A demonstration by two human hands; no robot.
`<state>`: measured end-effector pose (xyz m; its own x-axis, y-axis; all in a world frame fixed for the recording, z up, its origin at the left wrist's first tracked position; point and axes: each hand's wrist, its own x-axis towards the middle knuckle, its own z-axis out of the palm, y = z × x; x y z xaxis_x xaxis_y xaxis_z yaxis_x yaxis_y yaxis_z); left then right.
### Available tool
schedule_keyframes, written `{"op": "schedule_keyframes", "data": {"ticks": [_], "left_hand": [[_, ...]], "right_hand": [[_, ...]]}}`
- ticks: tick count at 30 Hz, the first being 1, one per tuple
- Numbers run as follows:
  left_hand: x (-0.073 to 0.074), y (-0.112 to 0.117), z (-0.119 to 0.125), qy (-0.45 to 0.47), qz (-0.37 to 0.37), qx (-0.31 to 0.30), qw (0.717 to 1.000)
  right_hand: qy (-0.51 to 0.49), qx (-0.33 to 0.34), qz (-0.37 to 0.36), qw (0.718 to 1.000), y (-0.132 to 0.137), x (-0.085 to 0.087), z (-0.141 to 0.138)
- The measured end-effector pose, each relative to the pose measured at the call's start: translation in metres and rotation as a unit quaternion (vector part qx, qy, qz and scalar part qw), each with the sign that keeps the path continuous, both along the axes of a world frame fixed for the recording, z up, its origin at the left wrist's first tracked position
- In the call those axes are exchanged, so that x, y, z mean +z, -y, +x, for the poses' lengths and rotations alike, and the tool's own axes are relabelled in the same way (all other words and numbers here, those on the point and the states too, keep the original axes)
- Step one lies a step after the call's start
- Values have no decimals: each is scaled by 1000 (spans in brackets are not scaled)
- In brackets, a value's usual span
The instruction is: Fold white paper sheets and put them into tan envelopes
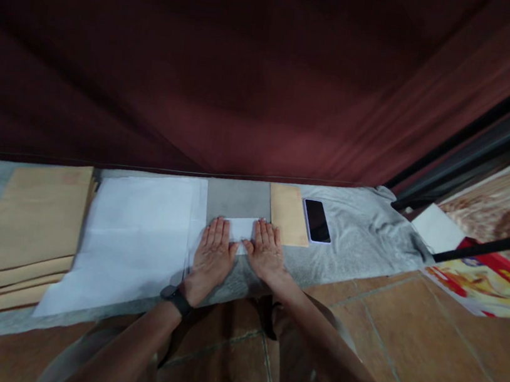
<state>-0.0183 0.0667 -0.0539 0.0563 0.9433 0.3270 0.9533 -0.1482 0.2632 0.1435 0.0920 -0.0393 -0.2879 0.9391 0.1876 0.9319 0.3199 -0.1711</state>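
Observation:
A folded strip of white paper point(240, 229) lies in front of me, at the near edge of a grey sheet point(239, 198). My left hand point(215, 252) rests flat on the strip's left end, fingers stretched forward. On its right end lies my right hand point(266, 253), also flat with the fingers out. Both thumbs point inward over the paper. Left of my hands spreads a stack of large white paper sheets point(139, 238). A brown envelope point(289, 211) sits just beyond my right hand, partly under or beside its fingertips.
Several large brown envelopes point(37, 217) are stacked at the far left. A phone point(317, 220) lies right of the small envelope. Grey cloth point(363, 231) covers the narrow surface. Behind hangs a dark red curtain point(250, 89). A colourful printed box point(488, 284) is on the right, past black bars.

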Motion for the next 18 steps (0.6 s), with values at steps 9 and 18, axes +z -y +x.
{"op": "schedule_keyframes", "data": {"ticks": [9,18], "left_hand": [[-2,0,-5,-13,7,3,1000],[7,1,-10,-54,-37,17,998]], "right_hand": [[15,6,5,1000,0,-2,16],[39,7,21,999,2,1,29]]}}
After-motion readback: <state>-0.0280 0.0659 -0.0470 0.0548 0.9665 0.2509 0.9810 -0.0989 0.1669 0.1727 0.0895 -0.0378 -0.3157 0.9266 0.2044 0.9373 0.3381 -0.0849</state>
